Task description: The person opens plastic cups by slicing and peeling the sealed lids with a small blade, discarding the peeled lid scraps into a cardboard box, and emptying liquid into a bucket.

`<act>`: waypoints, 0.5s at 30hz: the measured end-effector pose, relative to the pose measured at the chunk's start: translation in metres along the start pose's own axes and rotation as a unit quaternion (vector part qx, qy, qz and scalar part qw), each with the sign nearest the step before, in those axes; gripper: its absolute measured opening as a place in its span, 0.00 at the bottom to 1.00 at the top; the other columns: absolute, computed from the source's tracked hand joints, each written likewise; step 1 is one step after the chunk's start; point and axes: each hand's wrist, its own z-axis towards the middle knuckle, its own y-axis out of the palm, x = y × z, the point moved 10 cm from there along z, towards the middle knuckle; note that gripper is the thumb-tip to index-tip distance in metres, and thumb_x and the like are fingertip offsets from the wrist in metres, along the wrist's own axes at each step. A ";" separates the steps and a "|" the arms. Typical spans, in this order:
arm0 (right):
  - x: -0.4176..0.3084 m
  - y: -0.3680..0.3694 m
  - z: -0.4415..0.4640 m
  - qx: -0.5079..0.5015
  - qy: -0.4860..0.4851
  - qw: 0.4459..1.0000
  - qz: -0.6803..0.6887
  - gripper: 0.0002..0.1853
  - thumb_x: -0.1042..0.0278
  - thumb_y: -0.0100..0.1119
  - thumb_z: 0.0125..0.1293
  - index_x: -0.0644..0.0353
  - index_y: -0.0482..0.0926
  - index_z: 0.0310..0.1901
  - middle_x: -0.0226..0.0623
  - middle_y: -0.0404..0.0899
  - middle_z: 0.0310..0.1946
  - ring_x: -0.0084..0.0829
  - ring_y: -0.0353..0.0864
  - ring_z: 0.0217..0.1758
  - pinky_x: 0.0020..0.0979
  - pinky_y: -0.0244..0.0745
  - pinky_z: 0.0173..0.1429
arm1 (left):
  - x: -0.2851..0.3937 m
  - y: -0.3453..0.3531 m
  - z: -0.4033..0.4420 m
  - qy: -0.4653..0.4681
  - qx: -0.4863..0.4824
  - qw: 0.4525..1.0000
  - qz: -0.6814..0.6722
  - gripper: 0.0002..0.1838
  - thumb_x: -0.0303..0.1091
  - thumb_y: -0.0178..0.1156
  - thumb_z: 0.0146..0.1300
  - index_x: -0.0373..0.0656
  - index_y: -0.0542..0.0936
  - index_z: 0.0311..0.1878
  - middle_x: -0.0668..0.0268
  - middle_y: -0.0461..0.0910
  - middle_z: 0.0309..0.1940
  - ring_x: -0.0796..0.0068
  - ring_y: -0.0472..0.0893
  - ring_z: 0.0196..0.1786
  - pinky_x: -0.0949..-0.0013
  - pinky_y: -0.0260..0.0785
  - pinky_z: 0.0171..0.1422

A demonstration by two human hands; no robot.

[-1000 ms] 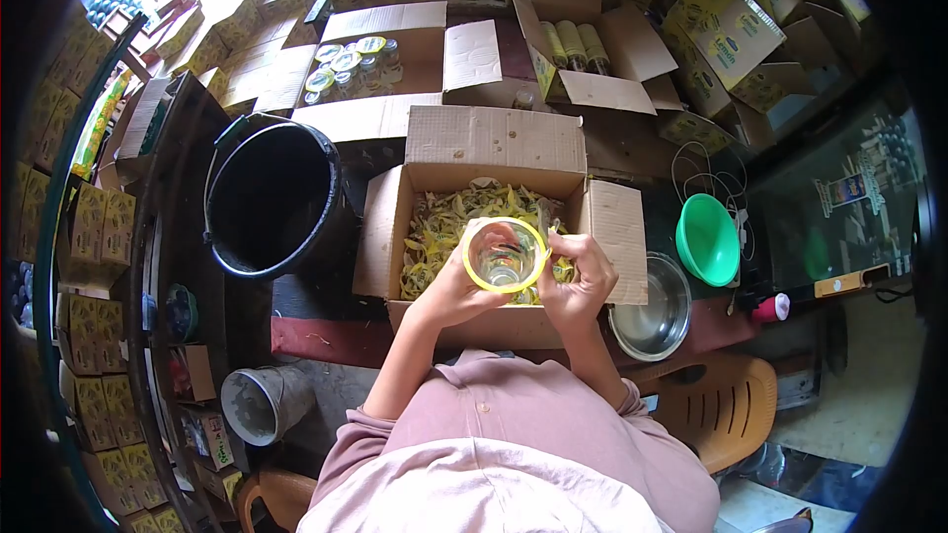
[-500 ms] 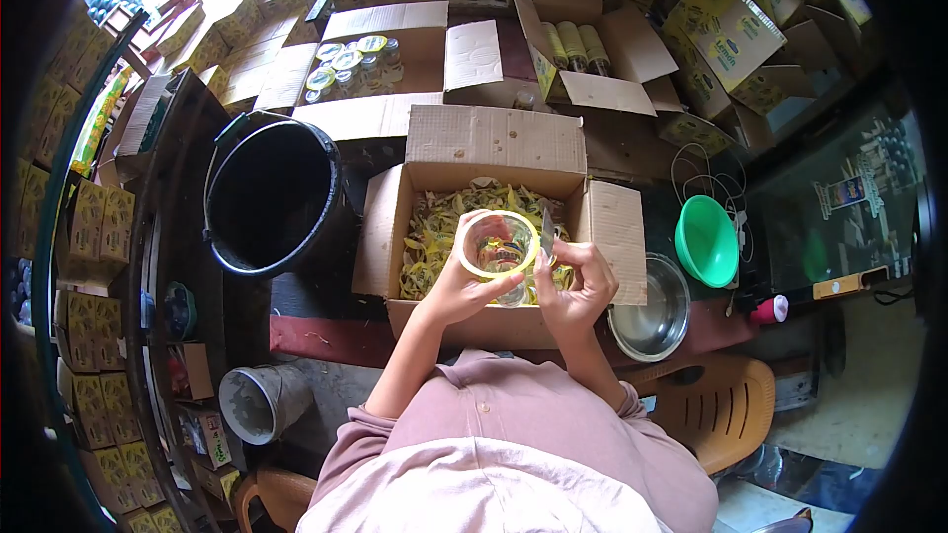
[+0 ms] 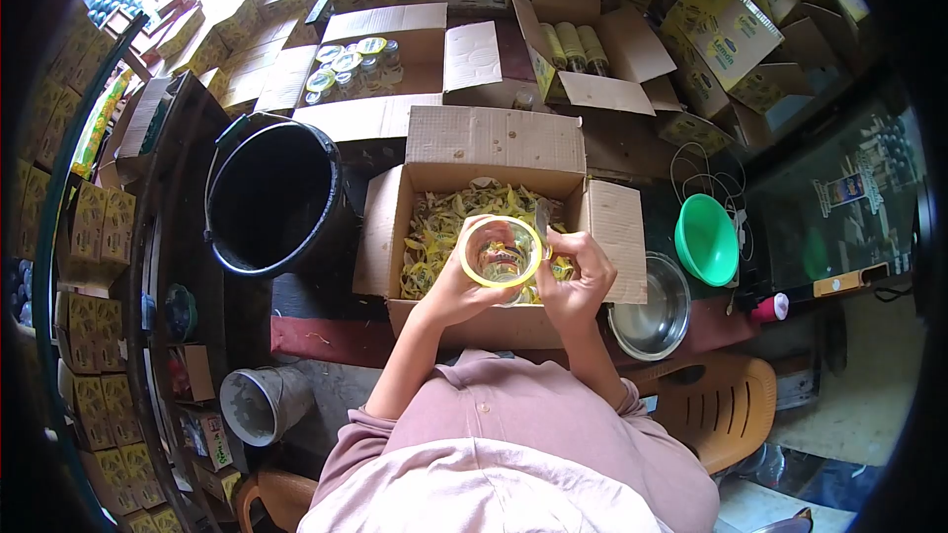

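Note:
My left hand (image 3: 446, 288) is wrapped around a clear jar (image 3: 501, 259) with a yellow rim, its round end tilted up toward me. Printed colours show through the jar's clear wall. Close by on the right, my right hand (image 3: 581, 281) pinches a thin, flat, greyish blade-like piece (image 3: 542, 217) against the side of the rim. Its exact kind is too small to make out. Both hands are above an open cardboard box (image 3: 494, 143) filled with small yellow packets (image 3: 434, 237).
A black bucket (image 3: 272, 197) stands left of the box. On the right are a steel bowl (image 3: 650, 311) and a green bowl (image 3: 707, 240). Farther back, one open carton (image 3: 385, 20) holds lidded jars (image 3: 346, 64); another (image 3: 607, 89) holds several yellow-labelled cylinders (image 3: 573, 44).
My right hand has shifted slightly along the jar's rim with the thin piece, its fingers curling closer. The jar has turned or tilted a little in my left hand.

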 end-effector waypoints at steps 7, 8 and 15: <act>0.002 -0.011 -0.006 0.050 0.004 0.998 -0.034 0.09 0.83 0.61 0.46 0.64 0.77 0.32 0.37 0.77 0.25 0.26 0.78 0.24 0.25 0.71 0.30 | -0.009 -0.003 0.002 0.009 0.023 0.995 -0.099 0.34 0.26 0.60 0.51 0.40 0.57 0.62 0.60 0.65 0.54 0.69 0.65 0.60 0.64 0.59 0.63; 0.001 -0.011 -0.006 0.054 0.000 0.998 -0.042 0.09 0.83 0.61 0.46 0.64 0.77 0.32 0.37 0.77 0.25 0.26 0.78 0.24 0.25 0.71 0.29 | -0.010 -0.003 0.000 0.003 0.028 0.993 -0.114 0.34 0.27 0.58 0.52 0.40 0.57 0.63 0.59 0.66 0.54 0.68 0.64 0.61 0.64 0.57 0.64; -0.018 -0.010 -0.008 0.053 -0.044 0.996 -0.051 0.11 0.82 0.62 0.46 0.64 0.77 0.34 0.38 0.77 0.26 0.27 0.77 0.24 0.25 0.72 0.29 | -0.017 -0.004 -0.002 -0.012 0.033 0.990 -0.139 0.35 0.25 0.55 0.52 0.40 0.55 0.64 0.60 0.63 0.58 0.66 0.61 0.63 0.62 0.53 0.66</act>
